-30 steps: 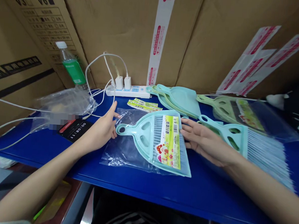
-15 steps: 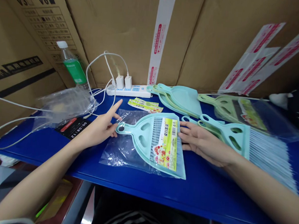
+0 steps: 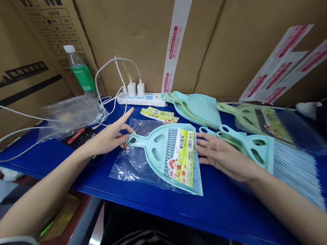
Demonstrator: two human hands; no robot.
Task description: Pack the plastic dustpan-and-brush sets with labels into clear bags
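Observation:
A mint dustpan-and-brush set (image 3: pixel 161 152) with a yellow-green label (image 3: pixel 182 157) lies inside a clear plastic bag (image 3: pixel 129 165) on the blue table (image 3: pixel 216 212). My left hand (image 3: pixel 109 135) is at the handle end. Its thumb and lower fingers pinch the bag's edge by the handle hole, and its index finger points up and away. My right hand (image 3: pixel 220 154) lies flat with its fingers stretched out, the tips against the right edge of the bagged set.
Behind the bagged set are loose labels (image 3: pixel 158 114), a white power strip (image 3: pixel 142 98) with chargers, stacked empty dustpans (image 3: pixel 198 108), a loose mint brush (image 3: pixel 275 156) and a bagged green set (image 3: pixel 264 124). To the left lie a heap of clear bags (image 3: pixel 71 112), a timer (image 3: pixel 78 138) and a bottle (image 3: pixel 81 74). Cardboard boxes wall the back.
The bagged set has slid a little to the left and turned slightly. My left index finger has lifted off and now points away. My right hand stays flat at the right edge.

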